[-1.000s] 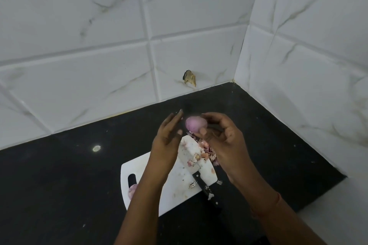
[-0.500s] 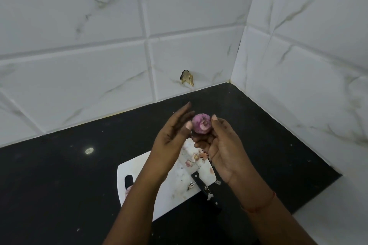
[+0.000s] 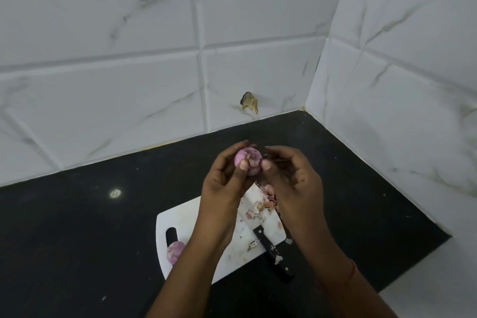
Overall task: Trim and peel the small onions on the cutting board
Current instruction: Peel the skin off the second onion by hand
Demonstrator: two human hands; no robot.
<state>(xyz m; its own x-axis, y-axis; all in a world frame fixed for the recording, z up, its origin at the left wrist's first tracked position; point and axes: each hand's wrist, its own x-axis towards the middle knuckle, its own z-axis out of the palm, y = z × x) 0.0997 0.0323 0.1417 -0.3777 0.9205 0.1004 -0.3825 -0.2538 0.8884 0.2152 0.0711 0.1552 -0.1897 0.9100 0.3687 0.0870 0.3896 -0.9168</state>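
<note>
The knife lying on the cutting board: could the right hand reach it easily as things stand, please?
Probably not at once: the right hand is pinching skin beside the onion. The knife handle lies uncovered just below it.

I see a home kitchen corner: a black stone countertop (image 3: 77,227) meets white marble-look wall tiles (image 3: 103,85), with a white cutting board (image 3: 180,214), knife (image 3: 273,253) and onion peelings (image 3: 260,204).

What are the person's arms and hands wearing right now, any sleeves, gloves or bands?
Both forearms are bare as far as the view shows, with no sleeves. The left hand and right hand wear no gloves, and no rings show. The only thing worn is a thin reddish-orange thread round the right wrist. No watch shows on either wrist.
</note>
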